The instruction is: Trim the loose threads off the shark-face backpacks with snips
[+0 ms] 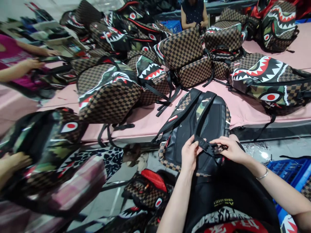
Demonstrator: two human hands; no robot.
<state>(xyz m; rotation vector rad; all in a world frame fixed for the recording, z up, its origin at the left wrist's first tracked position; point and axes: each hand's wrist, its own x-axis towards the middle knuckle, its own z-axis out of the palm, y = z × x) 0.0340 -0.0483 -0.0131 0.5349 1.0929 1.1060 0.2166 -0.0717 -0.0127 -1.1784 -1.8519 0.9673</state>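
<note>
A backpack [213, 118] with a black padded back and checkered edges lies tilted on the table edge in front of me, its back panel and shoulder straps facing up. My left hand [190, 152] pinches one black shoulder strap [199, 129] near its lower end. Close beside it, my right hand [230, 149] is closed around a small dark tool [222, 148], mostly hidden by the fingers; its kind is unclear. The tool's end is by the strap's buckle area and webbing. The backpack's lower edge rests near my lap.
Checkered shark-mouth backpacks [109, 87] crowd the pink-covered table [145, 124]. Another large one [267, 81] lies right. A co-worker [14, 61] handles a bag at left; another person [194, 16] is across. Bags [148, 191] lie below, and a blue crate [289, 174] stands right.
</note>
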